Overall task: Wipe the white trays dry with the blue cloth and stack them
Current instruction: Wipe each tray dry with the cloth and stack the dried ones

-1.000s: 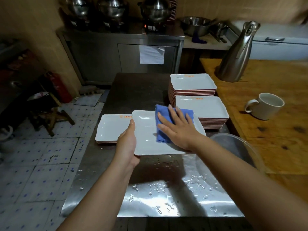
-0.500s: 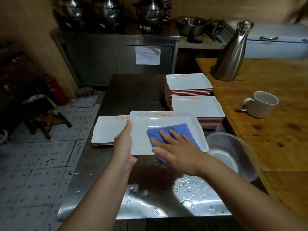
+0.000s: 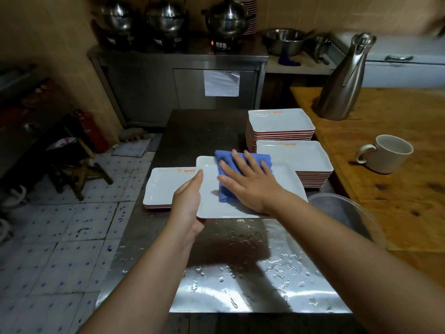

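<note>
Left hand (image 3: 186, 201) grips the near-left edge of a white tray (image 3: 209, 208), thumb up along the rim, holding it above the wet steel table (image 3: 240, 280); right hand (image 3: 248, 182) lies flat on the blue cloth (image 3: 224, 191), fingers straight and spread, pressing it into the tray's far half; the cloth is folded, its far edge at the tray's far rim; left of the held tray and partly under it sits a low stack (image 3: 163, 186) of trays with an orange mark on top; to the right, two taller stacks, the near one (image 3: 301, 160) just past the hand, the far one (image 3: 280, 121) behind it and touching; a clear bowl (image 3: 342, 213) stands at the table's right edge; on the wooden counter (image 3: 397, 201) a white mug (image 3: 387, 154) and a steel jug (image 3: 344, 80) stand well apart; water beads on the steel below the tray.
</note>
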